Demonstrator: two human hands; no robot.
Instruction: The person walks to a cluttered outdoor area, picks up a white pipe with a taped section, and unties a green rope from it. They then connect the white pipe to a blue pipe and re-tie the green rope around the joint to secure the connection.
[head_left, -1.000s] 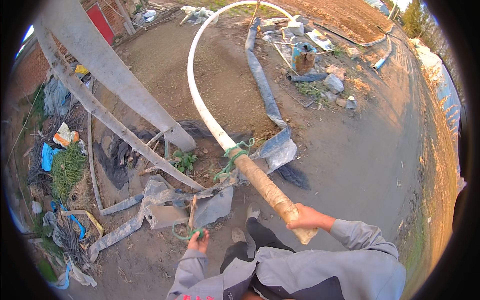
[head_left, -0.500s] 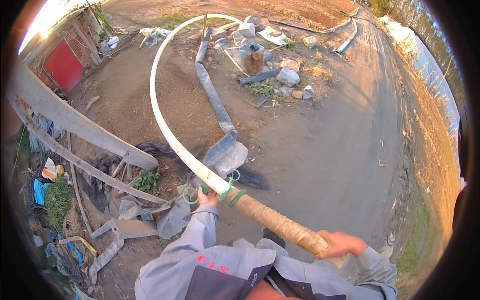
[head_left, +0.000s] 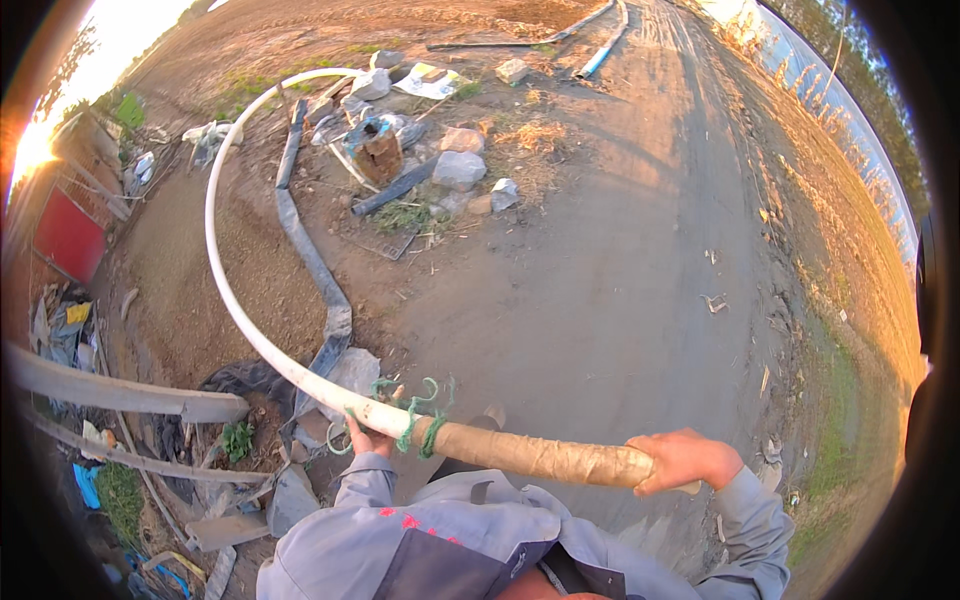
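A long white plastic pipe (head_left: 213, 230) bends in a wide arc from the far rubble to my body. Its near part is wrapped in a brown covering (head_left: 530, 452). Closed from below around the white part is my left hand (head_left: 370, 440), its fingers partly hidden. Green cord (head_left: 432, 435) is tied where white meets brown, with loose ends curling up beside that hand. My right hand (head_left: 692, 460) grips the wrapped near end from above, fingers curled round it. The pipe's far end lies among stones.
A flat grey hose (head_left: 312, 262) runs along the dirt to a pale stone (head_left: 355, 370). Rocks (head_left: 460, 170) surround a rusty stub (head_left: 377, 155) ahead. Concrete beams (head_left: 130, 388) and rubbish lie left. A dirt track (head_left: 600, 290) stretches ahead, beside a grassy bank (head_left: 840, 440).
The view has swung right, so the rubble and beams sit farther left. The pipe's near part now lies more level across my front. Both hands keep hold of it.
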